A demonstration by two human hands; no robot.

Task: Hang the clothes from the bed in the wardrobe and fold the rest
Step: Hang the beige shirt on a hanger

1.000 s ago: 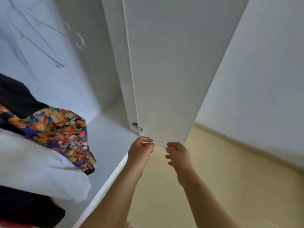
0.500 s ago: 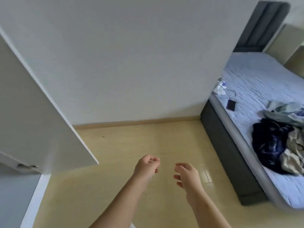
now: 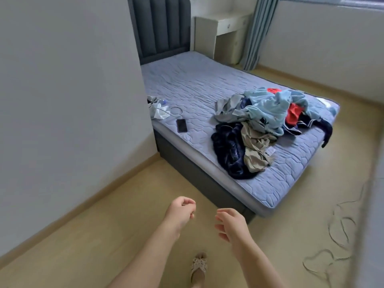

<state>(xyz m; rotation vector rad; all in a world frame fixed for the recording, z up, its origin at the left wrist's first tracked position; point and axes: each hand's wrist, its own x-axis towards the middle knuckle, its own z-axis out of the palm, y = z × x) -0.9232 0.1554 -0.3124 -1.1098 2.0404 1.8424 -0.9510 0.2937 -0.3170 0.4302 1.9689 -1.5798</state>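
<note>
Both hands are empty. The left hand has its fingers curled in loosely and holds nothing. The right hand has its fingers a little spread and bent, and it holds nothing too. They hang side by side over the floor.

The pile of clothes is far ahead of both hands, more to the right-hand side, on the bed. It is a mixed-up heap: a light blue fuzzy thing on top, a dark blue one and a tan one nearest the hands, and something red at the back.

Things that could go wrong: the clothes are tangled, so pulling one may drag others off the bed. One dark piece already hangs over the far edge and could slip to the floor. A phone lies on the bed ahead of the left hand, beside a white cable and a crumpled white thing. A sweeping sleeve could knock the phone off. Thin wavy lines show to the right of the right hand; they may be cords on the floor, but that side is blurry and I cannot be sure. If they are cords, a foot could catch in them. A slipper is just below the hands.

The bed top is a quilted, pale purple cover with a dark headboard. A plain wall stands to the left of the hands. Far beyond are a small white desk and a grey-blue curtain.
</note>
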